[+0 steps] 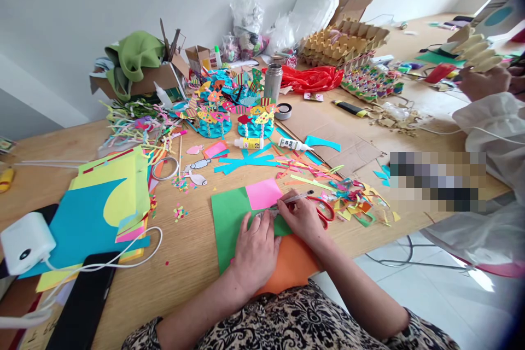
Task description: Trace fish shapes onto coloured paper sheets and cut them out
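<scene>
My right hand (pixel 302 220) grips a slim pen (pixel 304 195), its upper end sticking out above the fingers. Beside it my left hand (pixel 256 249) lies flat, fingers stretched over a small greyish cutout (pixel 271 209) that is mostly covered. Both hands rest over a green sheet (pixel 225 213), with a pink piece of paper (pixel 262 193) at its upper edge. An orange sheet (pixel 293 265) lies under my wrists. Red-handled scissors (pixel 327 212) lie just right of my right hand, their blades hidden.
Two glue bottles (pixel 251 143) (pixel 292 144), loose fish cutouts (pixel 197 177) and paper scraps (pixel 361 202) lie beyond my hands. Paper fish models (pixel 213 120) and a metal flask (pixel 273 82) stand behind. Coloured sheets (pixel 82 213) and a phone (pixel 84 301) are left; another person's hand (pixel 484 81) is right.
</scene>
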Available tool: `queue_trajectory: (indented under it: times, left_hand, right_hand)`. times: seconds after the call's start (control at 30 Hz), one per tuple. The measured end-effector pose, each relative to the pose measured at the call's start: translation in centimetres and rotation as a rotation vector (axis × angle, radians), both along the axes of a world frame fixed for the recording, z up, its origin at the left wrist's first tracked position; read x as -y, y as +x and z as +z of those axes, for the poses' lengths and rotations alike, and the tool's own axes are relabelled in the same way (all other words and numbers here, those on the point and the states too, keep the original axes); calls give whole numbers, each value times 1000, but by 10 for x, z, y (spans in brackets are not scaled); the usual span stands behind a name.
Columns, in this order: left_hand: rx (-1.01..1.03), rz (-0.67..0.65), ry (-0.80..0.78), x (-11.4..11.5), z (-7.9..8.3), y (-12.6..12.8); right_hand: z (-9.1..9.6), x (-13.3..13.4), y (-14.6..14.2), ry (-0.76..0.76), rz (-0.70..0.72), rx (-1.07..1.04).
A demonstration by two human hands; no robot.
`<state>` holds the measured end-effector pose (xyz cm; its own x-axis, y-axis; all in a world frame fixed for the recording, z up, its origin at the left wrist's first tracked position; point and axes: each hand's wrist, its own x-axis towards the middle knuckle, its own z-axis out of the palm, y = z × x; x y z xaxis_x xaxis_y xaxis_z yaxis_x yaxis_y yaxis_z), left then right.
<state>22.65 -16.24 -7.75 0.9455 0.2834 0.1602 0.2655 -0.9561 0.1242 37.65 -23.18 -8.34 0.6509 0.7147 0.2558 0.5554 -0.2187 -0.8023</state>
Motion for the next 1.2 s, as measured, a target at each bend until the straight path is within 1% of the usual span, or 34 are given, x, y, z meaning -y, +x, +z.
queue_trajectory:
  times: [0.23,0.5,0.83,1.03,1.2]
  left_hand:
    - [-1,-4,9,1,0,-2]
    - [1,-3,4,0,0,0]
    - [-3,1,11,0,-1,-1]
    - [-24,-4,16,0,1,2]
    - [-41,-9,16,1,7,6]
  right_hand:
    - [0,1,-2,44,35,13]
    - [-1,-1,-1,34,43,6]
    - [4,-2,4,-65,-19,-6]
    - [7,-3,13,-133,19,-26]
    - [12,-4,22,-182,74,-40]
